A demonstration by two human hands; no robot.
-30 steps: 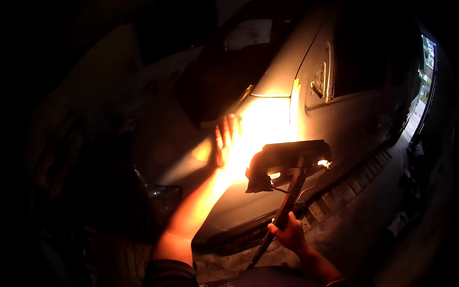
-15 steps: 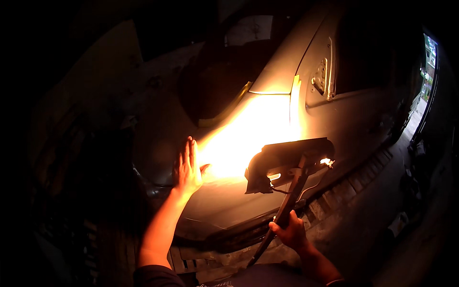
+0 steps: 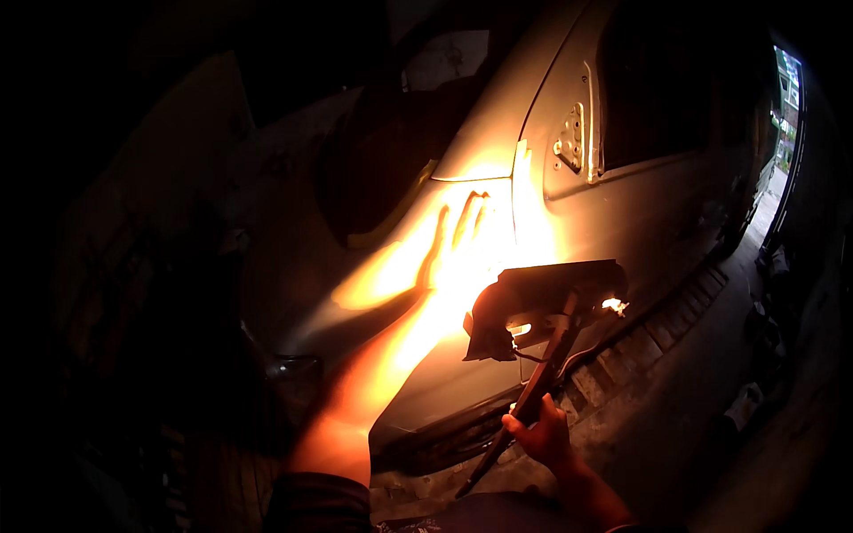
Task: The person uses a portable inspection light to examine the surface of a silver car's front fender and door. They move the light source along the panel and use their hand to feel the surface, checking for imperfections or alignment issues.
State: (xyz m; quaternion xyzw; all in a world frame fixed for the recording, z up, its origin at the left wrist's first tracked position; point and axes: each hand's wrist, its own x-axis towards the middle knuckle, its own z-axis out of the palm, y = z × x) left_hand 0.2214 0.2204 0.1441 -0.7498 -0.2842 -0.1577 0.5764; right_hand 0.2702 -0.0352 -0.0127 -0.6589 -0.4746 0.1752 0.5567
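Observation:
My right hand (image 3: 544, 433) is wrapped round the bar-like handle (image 3: 533, 395) of a lamp. The dark lamp head (image 3: 560, 306) faces away from me and throws a very bright orange glow on the front side panel of a car (image 3: 373, 275). In that glow is my left hand (image 3: 458, 244), its fingers stretched out and spread, holding nothing. It is over the lit panel just beyond the lamp head; the glare hides whether the palm touches the surface. Thin wires run from the back of the lamp head down beside the handle.
The car's windscreen pillar (image 3: 484, 133) and door (image 3: 657, 213) rise beyond the panel. A bare metal bracket (image 3: 570, 142) sits at the window corner. Strip-like slats (image 3: 622, 355) lie on the floor at right. Daylight enters through a narrow opening (image 3: 777, 169). Everything else is very dark.
My left hand has moved right and farther away, from the edge of the glow into its middle. My right hand still holds the lamp, almost unmoved. The view has shifted slightly.

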